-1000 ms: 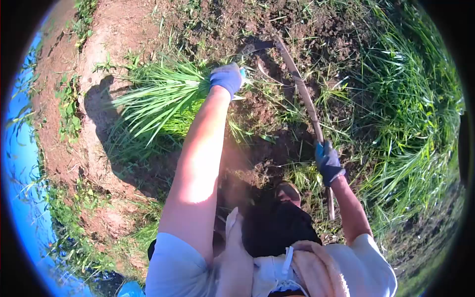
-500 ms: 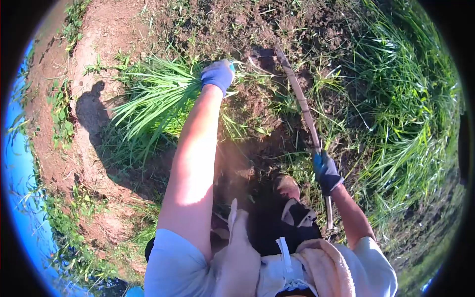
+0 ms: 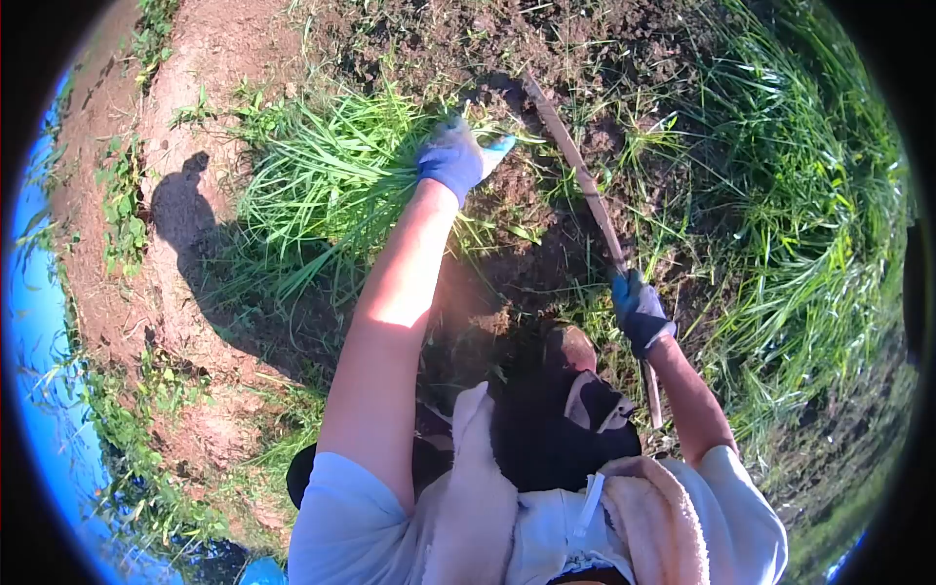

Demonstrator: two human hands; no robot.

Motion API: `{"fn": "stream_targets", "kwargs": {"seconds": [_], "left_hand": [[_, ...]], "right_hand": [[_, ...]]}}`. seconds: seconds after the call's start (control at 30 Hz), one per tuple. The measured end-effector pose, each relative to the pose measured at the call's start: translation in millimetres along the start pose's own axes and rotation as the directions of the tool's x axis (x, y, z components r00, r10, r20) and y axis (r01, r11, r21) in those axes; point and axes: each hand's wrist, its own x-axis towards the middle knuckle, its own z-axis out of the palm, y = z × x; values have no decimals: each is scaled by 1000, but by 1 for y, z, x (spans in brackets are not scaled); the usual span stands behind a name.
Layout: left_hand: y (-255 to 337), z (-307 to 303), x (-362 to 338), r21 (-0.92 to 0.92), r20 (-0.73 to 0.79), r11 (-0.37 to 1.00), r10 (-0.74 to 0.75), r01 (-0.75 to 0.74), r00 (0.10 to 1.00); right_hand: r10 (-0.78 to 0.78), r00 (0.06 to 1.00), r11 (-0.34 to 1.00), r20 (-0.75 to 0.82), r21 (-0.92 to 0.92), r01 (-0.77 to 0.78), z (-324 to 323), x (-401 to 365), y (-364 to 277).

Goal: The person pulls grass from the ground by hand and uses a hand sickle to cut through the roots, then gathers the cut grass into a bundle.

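My left hand, in a blue-and-grey glove, is open beside a heap of long green grass, its thumb held apart from the other fingers. The cut blades lie to the left of the hand on the ground. My right hand, also gloved, is closed round the long wooden handle of a hoe. The handle slants up and away to the left; its far end is near the soil, where the dark head is hard to make out.
Tall grass grows thickly along the right. Bare reddish soil runs down the left, with low weeds and my shadow. Turned soil lies ahead. My shoe is below the middle, and a towel hangs from me.
My left hand has let go of the grass bunch and moved slightly right, its thumb now spread. The grass has settled on the heap. The hoe's far end has shifted slightly up and left.
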Motion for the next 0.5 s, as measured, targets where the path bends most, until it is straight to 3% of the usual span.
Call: {"fn": "stream_targets", "kwargs": {"seconds": [0.03,0.07,0.1,0.17,0.23,0.27,0.3,0.33,0.37,0.4,0.43,0.47,0.5], "left_hand": [[-1,-16,-4,-22,258,999,30,-25,966],[-6,-19,-4,-75,308,997,33,-10,951],[-11,-18,-5,-130,354,991,33,14,935],[-15,-15,-4,-176,314,984,95,-40,945],[-6,-2,-6,-119,298,991,-20,57,954],[-9,0,-10,-202,287,978,12,49,958],[-12,-3,-17,-325,282,945,56,40,958],[-18,14,-10,-398,264,914,36,75,964],[-30,39,-3,-470,239,877,13,104,971],[-48,59,3,-672,253,734,106,96,962],[-50,43,-12,-638,200,769,112,42,973],[-77,81,-10,-650,181,760,143,10,973],[-82,63,-27,-848,398,365,-40,384,917]], "right_hand": [[-56,998,995,25,-79,58,14,-15,25],[30,999,955,-28,295,-21,6,-43,14],[70,997,954,16,292,-72,3,-58,16],[62,996,948,-60,315,-41,13,-63,20],[-15,992,980,-123,194,39,21,-44,34],[84,990,987,-117,143,-67,30,-25,37],[-439,873,835,-213,-456,309,98,9,122],[-320,929,943,-189,-164,291,82,-8,116],[-214,967,963,-136,139,232,63,-27,106],[-11,1000,963,17,269,6,60,-55,113],[-51,996,998,-68,39,54,15,-94,80],[11,1000,998,-14,66,-10,14,-121,116],[45,999,998,-19,-45,-45,4,-144,137]]}}
